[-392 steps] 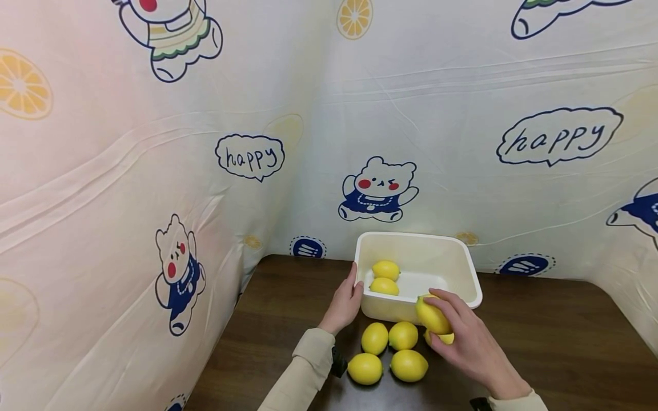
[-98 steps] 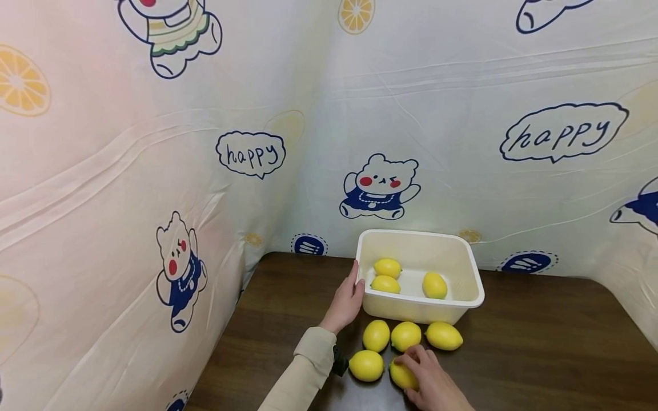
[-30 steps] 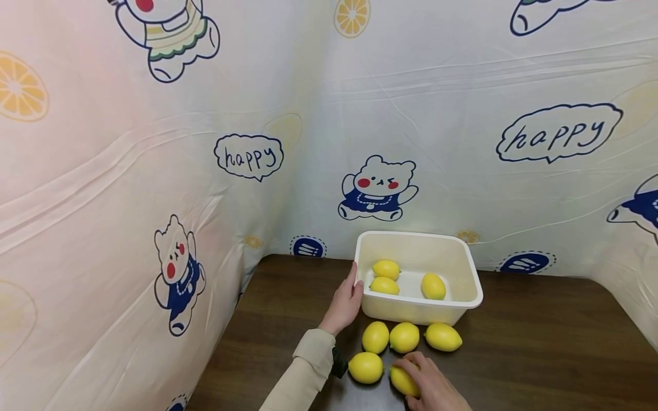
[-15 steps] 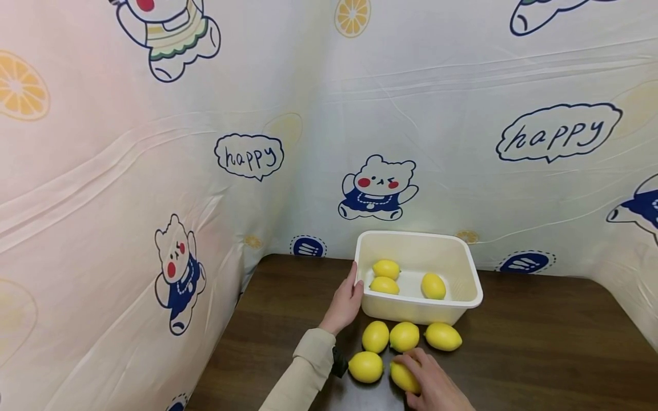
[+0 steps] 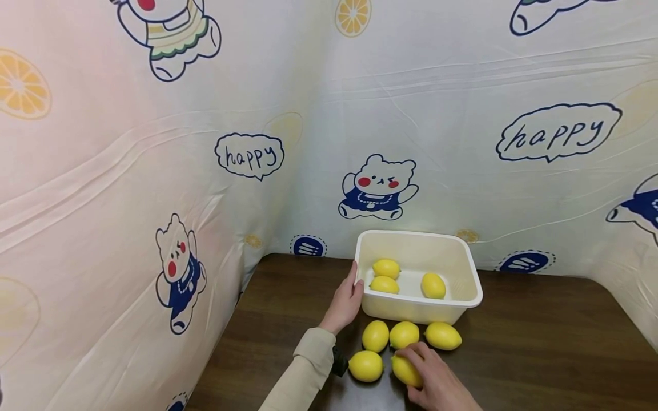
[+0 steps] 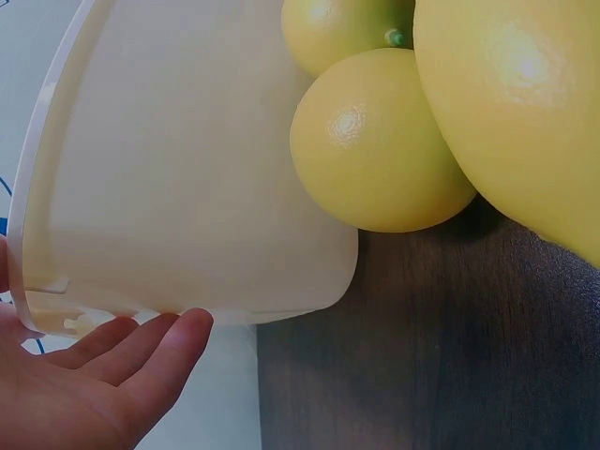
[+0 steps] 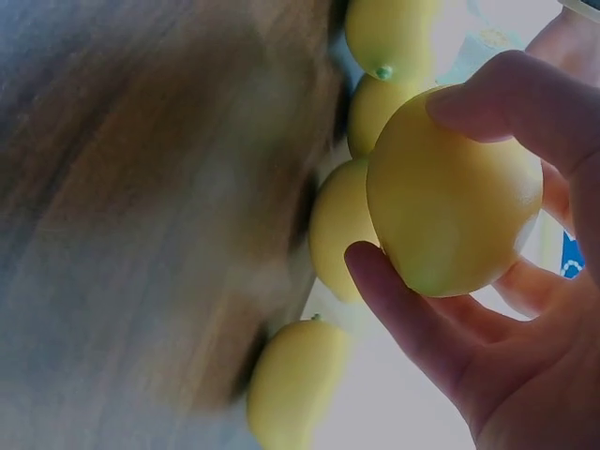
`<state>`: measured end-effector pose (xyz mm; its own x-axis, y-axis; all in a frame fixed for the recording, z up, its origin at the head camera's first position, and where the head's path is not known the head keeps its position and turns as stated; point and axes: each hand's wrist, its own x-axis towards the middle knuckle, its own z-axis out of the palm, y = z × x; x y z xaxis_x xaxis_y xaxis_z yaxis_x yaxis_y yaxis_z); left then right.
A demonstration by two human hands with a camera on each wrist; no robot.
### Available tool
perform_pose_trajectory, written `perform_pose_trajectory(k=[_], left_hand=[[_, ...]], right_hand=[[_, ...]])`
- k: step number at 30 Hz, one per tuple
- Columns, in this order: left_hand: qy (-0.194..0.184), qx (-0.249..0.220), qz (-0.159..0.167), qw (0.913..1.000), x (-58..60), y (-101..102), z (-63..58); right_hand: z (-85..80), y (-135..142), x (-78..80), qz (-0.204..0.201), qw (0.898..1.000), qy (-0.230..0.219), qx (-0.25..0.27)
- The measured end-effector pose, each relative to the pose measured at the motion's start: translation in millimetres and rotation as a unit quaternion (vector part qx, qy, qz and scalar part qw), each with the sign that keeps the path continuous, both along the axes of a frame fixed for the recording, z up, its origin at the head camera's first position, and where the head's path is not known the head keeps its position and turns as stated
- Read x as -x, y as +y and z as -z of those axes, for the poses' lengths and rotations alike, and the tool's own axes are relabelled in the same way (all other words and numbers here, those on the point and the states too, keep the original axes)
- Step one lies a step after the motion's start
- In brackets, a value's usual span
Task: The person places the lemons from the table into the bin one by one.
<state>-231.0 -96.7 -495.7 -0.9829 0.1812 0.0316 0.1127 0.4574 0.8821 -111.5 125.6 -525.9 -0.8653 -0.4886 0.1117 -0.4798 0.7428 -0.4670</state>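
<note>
My left hand point(image 5: 343, 303) holds the left side of a white plastic bin point(image 5: 420, 308) near its front corner. In the left wrist view its fingers point(image 6: 169, 352) lie against the bin's side wall. Three lemons point(image 5: 433, 286) lie inside the bin. My right hand point(image 5: 436, 375) grips a lemon point(image 7: 450, 192) between thumb and fingers, low over the table in front of the bin. Around it on the table are more lemons: one to its left point(image 5: 366, 366), and a row of three point(image 5: 376, 337) along the bin's front wall.
The dark wood table point(image 5: 555, 331) stretches out to both sides of the bin. A pale printed cloth point(image 5: 452, 188) hangs behind the table and on its left side. A dark band point(image 5: 339, 361) sits on the left wrist.
Thirteen seconds ago two lemons lay in the bin and my right hand held another at its rim; three lie inside now. Lately the right hand's lemon has shifted slightly up and right.
</note>
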Motion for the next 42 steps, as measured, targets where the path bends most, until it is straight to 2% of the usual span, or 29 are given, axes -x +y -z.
perform_pose_trajectory(k=[14,24,35,42], left_hand=[[0.001,-0.004,0.003,1.0000,1.6,1,1.7],[0.003,-0.003,-0.001,1.0000,1.4,1,0.9],[-0.001,-0.004,0.001,1.0000,3.0,0,2.1],[-0.001,-0.006,0.001,1.0000,3.4,0,3.8]], right_hand=[[-7.4,2,-0.9,0.027,0.997,0.073,0.017],[-8.4,6,2.6,0.027,0.987,0.150,0.043],[-22.2,8,5.9,0.050,0.989,0.140,0.028],[-29.5,8,6.4,0.060,0.984,0.163,0.035]])
